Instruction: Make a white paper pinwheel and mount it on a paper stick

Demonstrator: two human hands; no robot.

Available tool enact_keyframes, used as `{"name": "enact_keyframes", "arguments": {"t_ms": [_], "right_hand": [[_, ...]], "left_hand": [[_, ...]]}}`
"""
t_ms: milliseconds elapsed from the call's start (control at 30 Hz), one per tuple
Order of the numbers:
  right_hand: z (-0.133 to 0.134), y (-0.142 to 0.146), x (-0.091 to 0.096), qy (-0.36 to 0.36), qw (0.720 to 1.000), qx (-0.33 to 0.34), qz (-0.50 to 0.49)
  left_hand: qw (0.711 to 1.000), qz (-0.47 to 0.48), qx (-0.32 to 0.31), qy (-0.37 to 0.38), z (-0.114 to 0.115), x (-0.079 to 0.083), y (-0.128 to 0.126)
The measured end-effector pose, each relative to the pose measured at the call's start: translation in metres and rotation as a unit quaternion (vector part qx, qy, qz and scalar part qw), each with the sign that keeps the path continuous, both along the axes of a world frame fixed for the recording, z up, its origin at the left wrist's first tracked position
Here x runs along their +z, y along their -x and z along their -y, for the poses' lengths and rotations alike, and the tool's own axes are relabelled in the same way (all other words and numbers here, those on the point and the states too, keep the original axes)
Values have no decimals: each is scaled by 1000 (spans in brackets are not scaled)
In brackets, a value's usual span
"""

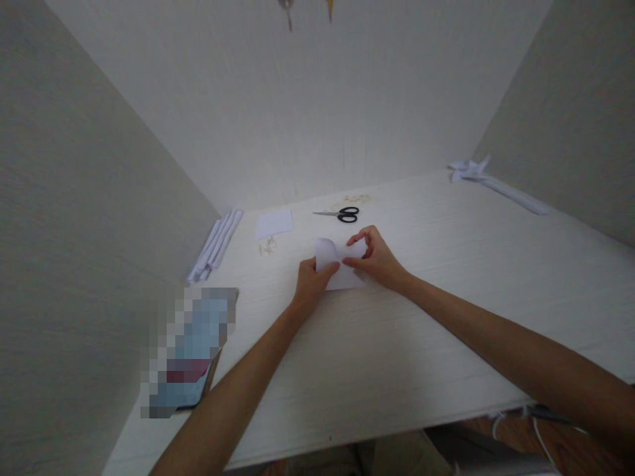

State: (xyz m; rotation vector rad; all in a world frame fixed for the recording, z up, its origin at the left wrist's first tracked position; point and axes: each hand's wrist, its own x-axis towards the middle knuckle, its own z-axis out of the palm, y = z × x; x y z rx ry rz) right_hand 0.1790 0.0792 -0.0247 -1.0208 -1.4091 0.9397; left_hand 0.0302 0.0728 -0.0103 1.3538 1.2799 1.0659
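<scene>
A white sheet of paper [333, 259] lies on the white table [377, 344] and is partly folded, with its far edge curled upward. My left hand [311, 284] pinches its left side, the thumb lying on top. My right hand [374, 256] holds the right side, its fingers curled over the raised fold. Both hands meet over the sheet near the table's middle.
Black-handled scissors [341, 214] lie just beyond the sheet. A white paper square [274, 224] and small scraps [268, 247] sit to the far left. Folded white strips [217, 243] rest by the left wall, a folded paper shape [489, 180] at the right wall, a blurred object [191, 350] near left.
</scene>
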Motion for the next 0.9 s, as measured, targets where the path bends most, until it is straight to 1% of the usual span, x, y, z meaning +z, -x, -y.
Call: {"name": "enact_keyframes", "arguments": {"t_ms": [33,100,167,233,367,467,567,700,800,900], "right_hand": [[0,-1,-1,-2,1000,1,3],[-1,-2,-1,7,1000,25,-12],[-1,-5,0,35,997,67,-34],[-2,-8,1,69,991,105,-39],[-6,-16,3,115,977,178,-34],[-8,-23,5,139,960,243,-32],[-7,-28,7,154,946,286,-10],[-3,-30,13,162,934,313,53],[0,-29,18,154,931,313,104],[1,-28,20,149,930,311,125]], "left_hand": [[1000,2,-4,4,0,-1,1],[1000,5,-18,16,-2,-4,3],[998,19,-43,36,-5,-6,5],[994,48,-80,60,-8,-7,8],[979,118,-145,82,-12,-1,10],[969,144,-180,91,-12,8,12],[960,128,-224,110,-10,13,13],[953,59,-277,105,-7,15,10],[949,29,-297,99,-4,14,6],[948,28,-300,102,-3,14,5]]}}
